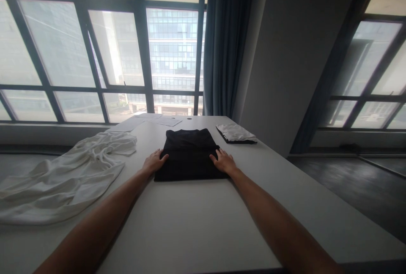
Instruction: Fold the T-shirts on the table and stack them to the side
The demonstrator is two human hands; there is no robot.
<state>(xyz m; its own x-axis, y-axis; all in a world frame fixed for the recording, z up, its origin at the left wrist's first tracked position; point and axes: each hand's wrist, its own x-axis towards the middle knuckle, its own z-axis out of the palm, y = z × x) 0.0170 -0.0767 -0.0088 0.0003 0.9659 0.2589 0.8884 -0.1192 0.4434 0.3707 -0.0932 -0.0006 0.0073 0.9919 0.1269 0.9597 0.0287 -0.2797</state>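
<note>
A black T-shirt (190, 164) lies on the table in a flat, roughly rectangular shape, with its neckline toward the window. A crosswise edge runs over its middle, and the near part looks folded over. At the left end of that edge, my left hand (154, 162) grips the side of the shirt, thumb on top. My right hand (224, 162) has hold of the opposite side in the same way, its thumb pointing inward. Some fingertips are hidden at the cloth's edges.
A crumpled white cloth (79, 172) spreads over the left of the white table (190, 227). Folded white and black garments (236, 132) lie at the right edge. Paper sheets (165, 120) rest at the far end, near the window and a blue curtain (226, 45).
</note>
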